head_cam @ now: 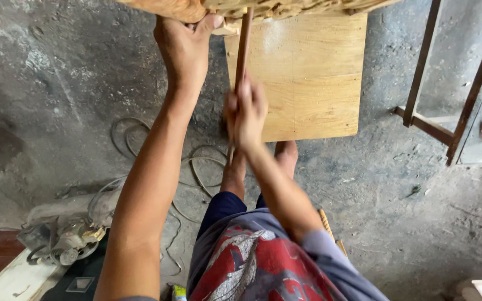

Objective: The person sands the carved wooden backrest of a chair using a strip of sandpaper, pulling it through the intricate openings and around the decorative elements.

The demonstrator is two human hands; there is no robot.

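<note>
Slippage looks the likeliest trouble: the carved wooden piece (241, 8), held above the plywood board (299, 78), could shift if the left hand (184, 50), pressed against its underside, loosens. The right hand (245, 114) has a closed grip around a wooden stick (243, 47) reaching up to the carving.

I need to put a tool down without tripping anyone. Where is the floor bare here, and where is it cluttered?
Bare concrete floor lies right of the person's legs, between the plywood board and the metal frame. More lies far left, above the power tool. It is crowded around the loose cable by the left arm and under the left hand and right hand.
</note>
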